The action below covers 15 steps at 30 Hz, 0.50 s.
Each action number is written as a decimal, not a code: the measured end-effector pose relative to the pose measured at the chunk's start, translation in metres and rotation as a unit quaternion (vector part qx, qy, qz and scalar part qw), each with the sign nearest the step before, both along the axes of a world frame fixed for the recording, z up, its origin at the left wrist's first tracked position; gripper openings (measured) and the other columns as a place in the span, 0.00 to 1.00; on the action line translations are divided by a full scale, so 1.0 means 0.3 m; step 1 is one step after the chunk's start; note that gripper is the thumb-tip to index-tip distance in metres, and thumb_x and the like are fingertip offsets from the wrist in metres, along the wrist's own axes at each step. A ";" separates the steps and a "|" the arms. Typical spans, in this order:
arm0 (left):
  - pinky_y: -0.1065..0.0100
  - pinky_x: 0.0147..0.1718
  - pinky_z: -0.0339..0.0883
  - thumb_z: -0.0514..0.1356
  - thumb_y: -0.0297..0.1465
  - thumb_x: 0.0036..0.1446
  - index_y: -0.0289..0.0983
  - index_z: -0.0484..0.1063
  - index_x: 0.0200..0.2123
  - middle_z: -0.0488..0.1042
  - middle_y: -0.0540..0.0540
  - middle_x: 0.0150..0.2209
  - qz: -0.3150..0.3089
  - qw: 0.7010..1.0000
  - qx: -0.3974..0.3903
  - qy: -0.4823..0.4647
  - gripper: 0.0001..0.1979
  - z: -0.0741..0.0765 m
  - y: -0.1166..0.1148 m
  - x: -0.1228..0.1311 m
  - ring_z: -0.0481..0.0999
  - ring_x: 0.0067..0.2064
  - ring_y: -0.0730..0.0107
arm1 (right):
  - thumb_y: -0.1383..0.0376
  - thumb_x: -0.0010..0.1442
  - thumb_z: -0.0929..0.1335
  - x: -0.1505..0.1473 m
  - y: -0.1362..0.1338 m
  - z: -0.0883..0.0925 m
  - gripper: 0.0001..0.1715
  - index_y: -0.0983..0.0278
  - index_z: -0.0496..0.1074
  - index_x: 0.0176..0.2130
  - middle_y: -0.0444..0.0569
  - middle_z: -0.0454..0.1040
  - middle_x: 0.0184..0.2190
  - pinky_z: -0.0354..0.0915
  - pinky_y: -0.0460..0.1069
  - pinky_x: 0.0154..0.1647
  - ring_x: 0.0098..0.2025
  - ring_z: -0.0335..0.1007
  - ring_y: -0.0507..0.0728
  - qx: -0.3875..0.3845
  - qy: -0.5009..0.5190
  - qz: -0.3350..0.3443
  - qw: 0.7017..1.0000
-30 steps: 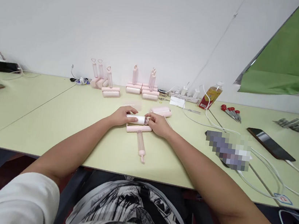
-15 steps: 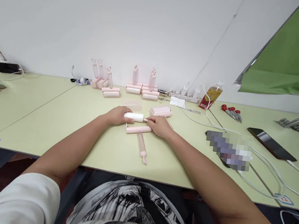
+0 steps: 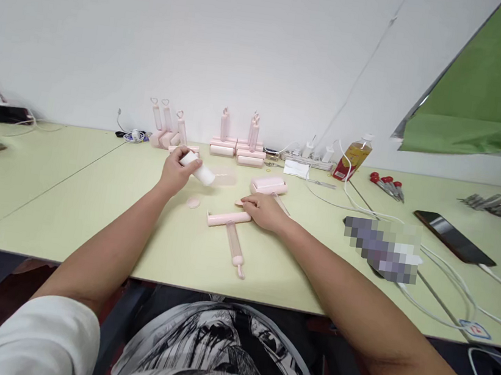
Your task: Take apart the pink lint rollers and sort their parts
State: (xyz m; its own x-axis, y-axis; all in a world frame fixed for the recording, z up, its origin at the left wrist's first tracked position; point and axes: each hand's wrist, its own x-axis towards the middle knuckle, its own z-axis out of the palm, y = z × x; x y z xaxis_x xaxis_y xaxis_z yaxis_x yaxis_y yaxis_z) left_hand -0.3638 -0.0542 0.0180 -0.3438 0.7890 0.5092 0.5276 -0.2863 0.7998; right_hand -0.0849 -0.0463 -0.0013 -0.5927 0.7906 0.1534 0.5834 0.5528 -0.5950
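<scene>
Gripping a white roll (image 3: 200, 172) above the surface (image 3: 93, 191), the person's left hand (image 3: 175, 172) has its fingers wrapped round one end, and the roll tilts off to the right. The right hand (image 3: 267, 210) lies on the right end of a pink roller frame (image 3: 227, 217). The frame rests flat on the surface with its handle (image 3: 235, 249) pointing toward the person. Whether those fingers pinch the frame or only press on it, I cannot tell. A small pink round cap (image 3: 193, 203) sits on the surface below the roll, just left of the frame. Another pink roller (image 3: 269, 185) lies just beyond the right hand.
</scene>
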 end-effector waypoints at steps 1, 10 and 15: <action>0.67 0.38 0.69 0.62 0.44 0.48 0.38 0.68 0.42 0.73 0.46 0.42 0.037 0.999 0.010 -0.003 0.22 0.004 0.002 -0.010 0.73 0.39 0.66 | 0.64 0.64 0.62 0.000 0.000 0.000 0.18 0.64 0.81 0.40 0.52 0.81 0.41 0.60 0.49 0.41 0.42 0.72 0.59 0.010 -0.009 0.016 1.000; 0.59 0.50 0.67 0.67 0.41 0.46 0.41 0.61 0.57 0.72 0.42 0.51 0.189 0.969 -0.124 0.104 0.35 -0.010 0.006 -0.055 0.74 0.50 0.54 | 0.63 0.65 0.61 0.000 0.003 -0.007 0.18 0.64 0.80 0.38 0.51 0.79 0.38 0.56 0.47 0.36 0.38 0.70 0.56 0.033 -0.022 0.021 0.999; 0.57 0.52 0.65 0.65 0.45 0.48 0.39 0.58 0.61 0.68 0.38 0.56 0.188 0.951 -0.159 0.185 0.38 -0.010 0.008 -0.030 0.70 0.56 0.50 | 0.61 0.65 0.61 0.000 0.002 -0.008 0.18 0.65 0.77 0.33 0.48 0.78 0.31 0.52 0.47 0.31 0.31 0.66 0.53 0.013 -0.021 0.013 1.000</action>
State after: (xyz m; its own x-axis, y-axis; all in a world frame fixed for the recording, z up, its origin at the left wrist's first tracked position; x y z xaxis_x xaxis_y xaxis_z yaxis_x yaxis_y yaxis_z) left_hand -0.3729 -0.0517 0.0150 -0.4751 0.7801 0.4070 0.8076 0.2030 0.5537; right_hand -0.0850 -0.0456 -0.0037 -0.6200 0.7705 0.1480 0.5920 0.5832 -0.5563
